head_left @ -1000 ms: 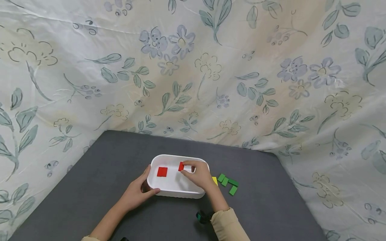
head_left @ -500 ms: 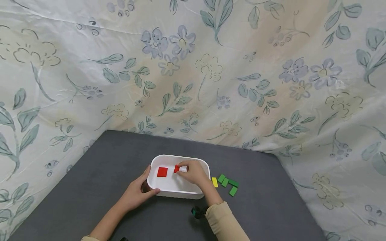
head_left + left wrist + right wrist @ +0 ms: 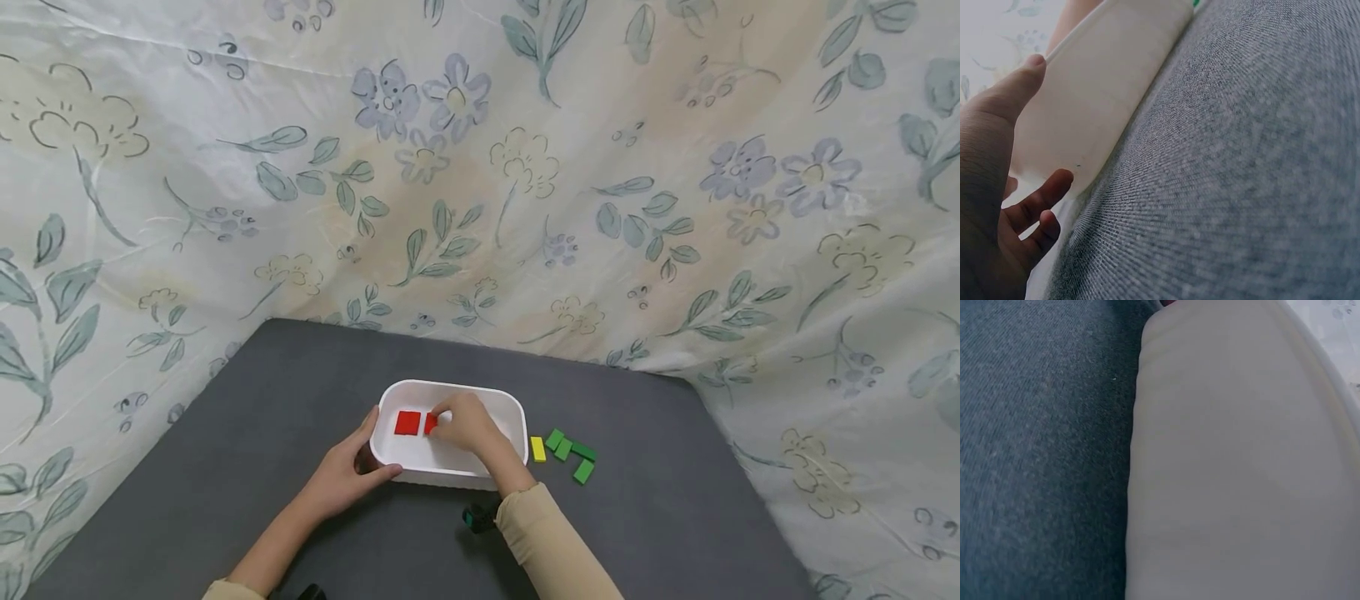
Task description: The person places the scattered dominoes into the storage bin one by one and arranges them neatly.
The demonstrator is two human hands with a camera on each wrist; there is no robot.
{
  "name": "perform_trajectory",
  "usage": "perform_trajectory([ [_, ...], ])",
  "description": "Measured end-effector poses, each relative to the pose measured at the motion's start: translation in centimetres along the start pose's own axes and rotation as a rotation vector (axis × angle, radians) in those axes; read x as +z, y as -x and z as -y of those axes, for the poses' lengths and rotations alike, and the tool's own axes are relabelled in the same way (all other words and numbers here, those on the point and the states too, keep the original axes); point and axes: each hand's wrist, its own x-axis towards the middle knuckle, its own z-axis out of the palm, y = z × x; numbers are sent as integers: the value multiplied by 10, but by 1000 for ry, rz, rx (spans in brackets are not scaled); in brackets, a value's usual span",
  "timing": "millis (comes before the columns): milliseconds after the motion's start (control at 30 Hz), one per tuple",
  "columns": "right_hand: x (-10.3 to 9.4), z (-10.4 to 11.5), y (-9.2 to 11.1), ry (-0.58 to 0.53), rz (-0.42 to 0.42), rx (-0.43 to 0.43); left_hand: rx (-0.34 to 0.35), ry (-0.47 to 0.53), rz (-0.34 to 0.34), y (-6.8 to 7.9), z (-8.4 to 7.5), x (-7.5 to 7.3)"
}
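Observation:
A white plastic box (image 3: 504, 406) with rounded corners stands on the dark grey cloth. My left hand (image 3: 341, 477) holds its left end, the thumb at the near rim and the fingers round the end wall. In the left wrist view the thumb (image 3: 1019, 86) touches the rim and the other fingers curl near the lower side. Inside the box a red square piece (image 3: 407, 423) lies flat towards the left. My right hand (image 3: 463, 423) reaches over the near rim and pinches a smaller red block (image 3: 430, 423), partly hidden by the fingers, just right of the square.
Right of the box lies a yellow block (image 3: 537, 449), with several green blocks (image 3: 562, 449) beyond it. A flowered cloth (image 3: 525, 208) hangs behind the table (image 3: 675, 500). The right wrist view shows mostly the box's outer wall (image 3: 1229, 450).
My right hand has moved left inside the box, carrying the small red block close to the red square piece. The left hand keeps its hold on the box.

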Motion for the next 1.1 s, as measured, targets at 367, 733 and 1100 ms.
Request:
perform_trajectory([
  [367, 6, 0, 1, 24, -9, 1, 8, -5, -5, 1, -7, 5],
  [733, 11, -2, 6, 15, -8, -33, 8, 16, -9, 11, -9, 9],
  [1100, 13, -2, 6, 23, -2, -40, -2, 6, -14, 14, -8, 10],
])
